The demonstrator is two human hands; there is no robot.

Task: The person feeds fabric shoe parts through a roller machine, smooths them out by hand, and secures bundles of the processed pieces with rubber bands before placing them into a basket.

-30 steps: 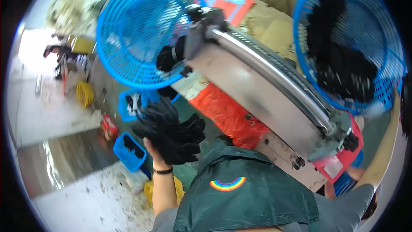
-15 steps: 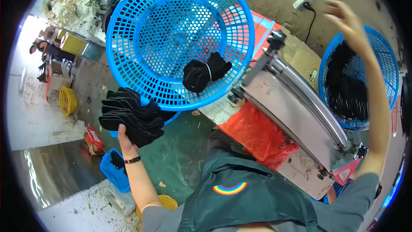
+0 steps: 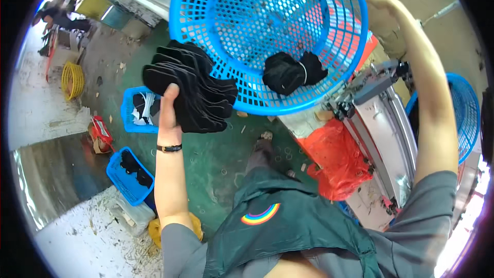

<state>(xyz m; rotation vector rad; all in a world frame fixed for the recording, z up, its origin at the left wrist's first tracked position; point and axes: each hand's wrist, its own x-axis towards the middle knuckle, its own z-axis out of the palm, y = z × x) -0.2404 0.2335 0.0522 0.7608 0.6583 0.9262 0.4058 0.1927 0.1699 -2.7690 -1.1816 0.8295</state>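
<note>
Basket (image 3: 216, 0) ahead w/ bundle (image 3: 292, 72) inside; sock stack (image 3: 193, 90) at its left rim; machine (image 3: 383, 123) right.

A red plastic bag (image 3: 334, 157) sags beside the grey machine (image 3: 383, 123). A small red package (image 3: 102, 129), perhaps a carton, lies on the floor at left.

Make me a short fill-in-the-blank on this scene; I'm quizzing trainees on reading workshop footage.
1. The left hand holds a stack of ___ fabric pieces.
2. The round basket above the stack is ___ in colour.
3. Inside that basket lies one tied black ___.
4. The left wrist wears a dark ___.

Missing words: black; blue; bundle; band
</note>
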